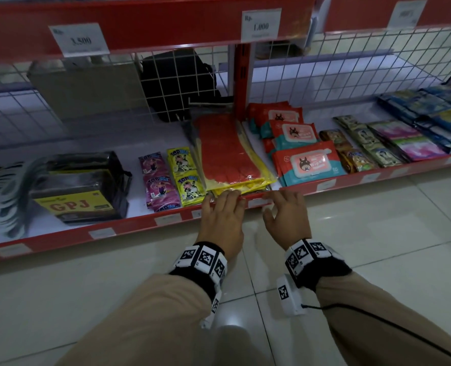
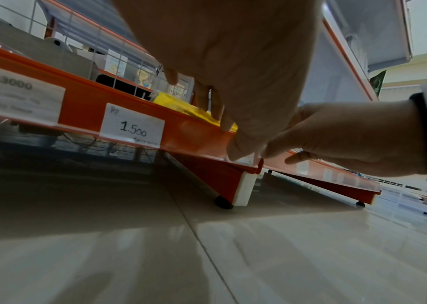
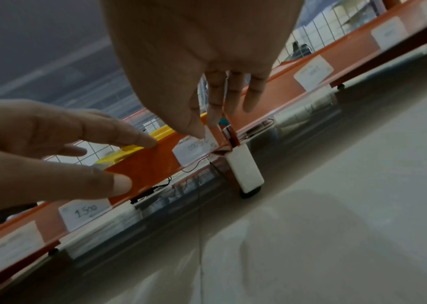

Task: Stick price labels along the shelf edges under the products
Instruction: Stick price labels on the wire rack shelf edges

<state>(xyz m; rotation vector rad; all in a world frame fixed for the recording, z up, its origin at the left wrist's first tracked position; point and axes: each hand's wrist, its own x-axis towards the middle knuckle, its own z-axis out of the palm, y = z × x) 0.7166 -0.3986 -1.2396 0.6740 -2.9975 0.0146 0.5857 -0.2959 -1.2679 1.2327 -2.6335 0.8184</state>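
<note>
A white handwritten price label (image 1: 256, 203) (image 3: 194, 150) sits on the red front edge (image 1: 129, 227) of the bottom shelf, at the rail's right end under a flat red-and-yellow pack (image 1: 227, 151). My right hand (image 1: 277, 204) (image 3: 204, 127) pinches the label's upper right corner, thumb in front and index finger behind the edge. My left hand (image 1: 227, 199) (image 2: 230, 142) is just to the left. Its straight fingers lie over the top of the edge on the yellow pack, and its thumb presses the front strip.
Other labels line the rail, among them one reading 1.500 (image 2: 133, 127) (image 3: 85, 210). On the shelf lie sachets (image 1: 171, 178), a GPJ box (image 1: 79, 188) and wet wipes (image 1: 309, 162). A labelled upper shelf (image 1: 261, 25) overhangs. Pale floor tiles (image 1: 377, 233) lie below.
</note>
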